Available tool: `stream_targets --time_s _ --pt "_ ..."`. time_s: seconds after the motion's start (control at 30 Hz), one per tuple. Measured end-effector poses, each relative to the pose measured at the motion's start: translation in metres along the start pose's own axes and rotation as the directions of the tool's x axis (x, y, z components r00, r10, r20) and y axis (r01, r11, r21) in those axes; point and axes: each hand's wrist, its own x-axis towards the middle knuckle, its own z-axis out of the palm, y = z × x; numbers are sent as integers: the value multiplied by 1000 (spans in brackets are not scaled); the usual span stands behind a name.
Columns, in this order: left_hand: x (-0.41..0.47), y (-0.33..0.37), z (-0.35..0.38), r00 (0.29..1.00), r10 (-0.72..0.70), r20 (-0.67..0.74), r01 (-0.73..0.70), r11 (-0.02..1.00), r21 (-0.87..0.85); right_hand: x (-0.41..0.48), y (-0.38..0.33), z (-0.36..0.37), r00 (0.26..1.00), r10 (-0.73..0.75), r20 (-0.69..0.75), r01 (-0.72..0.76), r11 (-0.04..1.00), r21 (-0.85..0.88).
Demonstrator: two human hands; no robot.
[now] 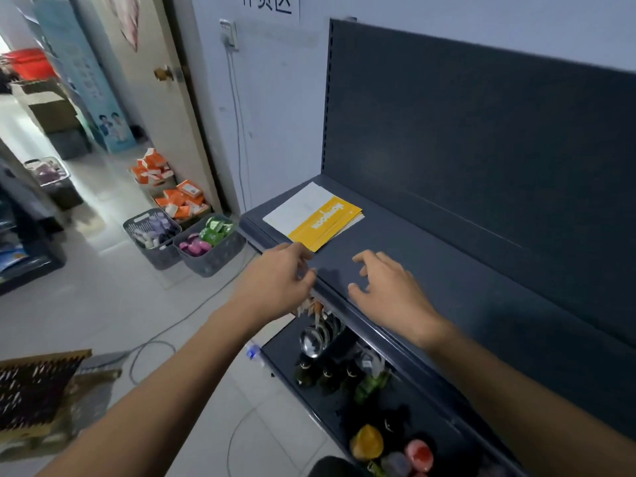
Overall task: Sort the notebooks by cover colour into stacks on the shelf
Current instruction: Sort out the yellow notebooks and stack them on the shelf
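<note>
Dark grey shelf against a white wall; my left fingers and right fingers hang loosely spread over its front edge, holding nothing. Yellow-and-white notebooks lie stacked just past my left fingers, touching or not I can't tell. The lower-shelf stuff under them is blurry.

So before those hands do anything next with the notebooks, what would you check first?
1. Left hand free: ok, it holds nothing, close to the yellow notebooks.
2. Right hand free: ok, open above the shelf.
3. Colours separated: not ok, the yellow ones overlap the white notebook.
4. Room for another stack: ok, bare shelf to their right.
5. More notebooks waiting: cannot tell.
</note>
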Motion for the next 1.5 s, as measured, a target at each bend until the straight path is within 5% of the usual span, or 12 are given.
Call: stream_targets --time_s 0.7,1.1,1.3,1.5 --pt "211 -120 9 985 103 140 -104 995 0 174 -15 40 954 299 -5 -297 952 75" --pt "283 -149 37 904 59 424 -125 984 130 208 -40 72 761 649 -5 -643 756 123" --pt "290 -149 39 890 85 448 -188 964 191 223 -60 81 667 744 -35 -736 666 124" --pt "304 -158 32 886 72 457 -146 981 128 236 -74 84 656 750 -80 -744 661 95"
